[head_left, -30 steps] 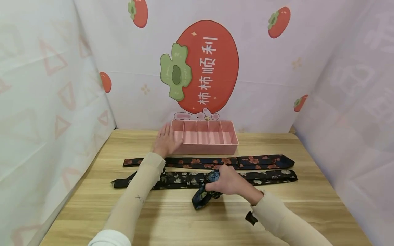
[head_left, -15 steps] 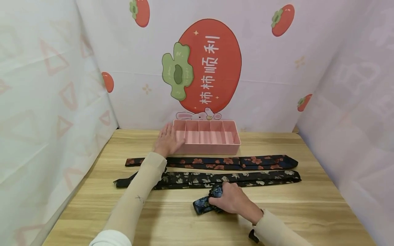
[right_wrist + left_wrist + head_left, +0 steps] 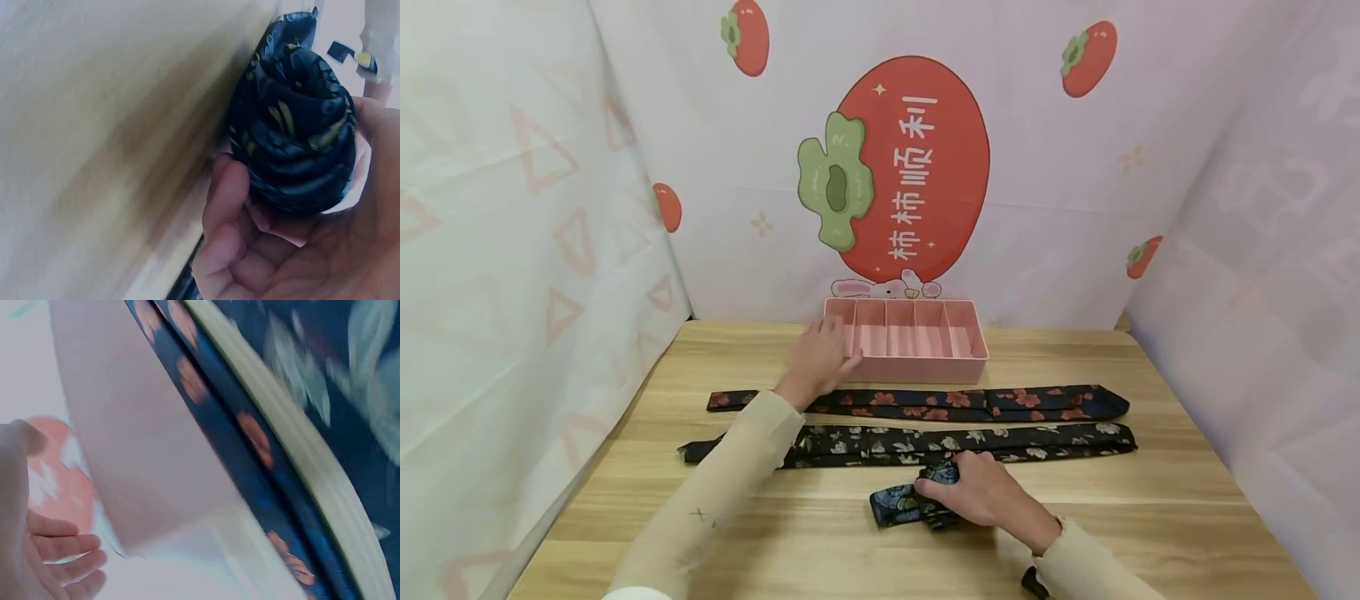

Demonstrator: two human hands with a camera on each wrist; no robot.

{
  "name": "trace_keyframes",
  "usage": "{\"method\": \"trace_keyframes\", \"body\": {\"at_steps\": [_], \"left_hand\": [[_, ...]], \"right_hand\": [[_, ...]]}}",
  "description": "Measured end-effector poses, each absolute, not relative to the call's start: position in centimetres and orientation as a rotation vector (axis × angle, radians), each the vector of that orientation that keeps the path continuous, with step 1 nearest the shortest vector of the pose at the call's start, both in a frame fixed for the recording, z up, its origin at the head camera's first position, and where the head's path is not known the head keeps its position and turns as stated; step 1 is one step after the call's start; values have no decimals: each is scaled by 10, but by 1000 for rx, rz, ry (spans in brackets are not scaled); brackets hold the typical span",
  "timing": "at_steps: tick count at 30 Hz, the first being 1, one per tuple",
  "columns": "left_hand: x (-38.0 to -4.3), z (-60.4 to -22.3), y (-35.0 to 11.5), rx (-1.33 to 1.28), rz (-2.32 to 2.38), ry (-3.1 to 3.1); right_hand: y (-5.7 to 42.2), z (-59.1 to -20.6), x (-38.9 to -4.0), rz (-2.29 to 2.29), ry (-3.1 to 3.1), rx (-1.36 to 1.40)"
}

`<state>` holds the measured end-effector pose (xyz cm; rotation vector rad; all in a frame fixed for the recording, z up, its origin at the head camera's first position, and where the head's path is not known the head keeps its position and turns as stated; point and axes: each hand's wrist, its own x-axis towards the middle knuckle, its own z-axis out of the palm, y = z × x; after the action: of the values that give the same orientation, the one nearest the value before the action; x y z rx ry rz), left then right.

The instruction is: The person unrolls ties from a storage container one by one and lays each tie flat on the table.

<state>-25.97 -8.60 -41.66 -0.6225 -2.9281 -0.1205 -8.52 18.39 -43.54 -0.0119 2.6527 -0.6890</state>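
Note:
My right hand (image 3: 988, 493) grips a rolled-up dark blue floral necktie (image 3: 294, 137), thumb and fingers around the coil. A loose end of it lies toward the left on the table in the head view. Over the left end of a pink divided box (image 3: 910, 370) is my left hand (image 3: 815, 360), its fingers loosely bent and overlapping the corner. The left wrist view has those fingers (image 3: 69, 547) with nothing between them. Between box and right hand, two neckties lie stretched out: a navy one with red flowers (image 3: 955, 404) and a black one with pale flowers (image 3: 887, 447).
The box has several narrow compartments and stands at the back of the wooden table (image 3: 820, 546). Behind it hangs a white cloth (image 3: 730, 150) printed with persimmons, and similar cloth closes in both sides.
My right hand has drawn the blue necktie down and right, and its loose end is shorter now. My left hand's fingers, straight earlier, have bent and shifted slightly right over the box corner.

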Motion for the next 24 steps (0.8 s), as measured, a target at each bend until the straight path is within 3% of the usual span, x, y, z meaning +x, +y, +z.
{"method": "trace_keyframes", "body": {"at_steps": [4, 14, 24], "left_hand": [[-226, -409, -73, -727, -177, -2793], [-138, -407, -44, -1031, -958, -3045], [-105, -432, -26, -1043, -1021, -3212]], "right_hand": [[191, -431, -87, -678, 2654, -31], [202, -425, -88, -666, 2687, -64], [206, -397, -94, -697, 2863, -327]]}}
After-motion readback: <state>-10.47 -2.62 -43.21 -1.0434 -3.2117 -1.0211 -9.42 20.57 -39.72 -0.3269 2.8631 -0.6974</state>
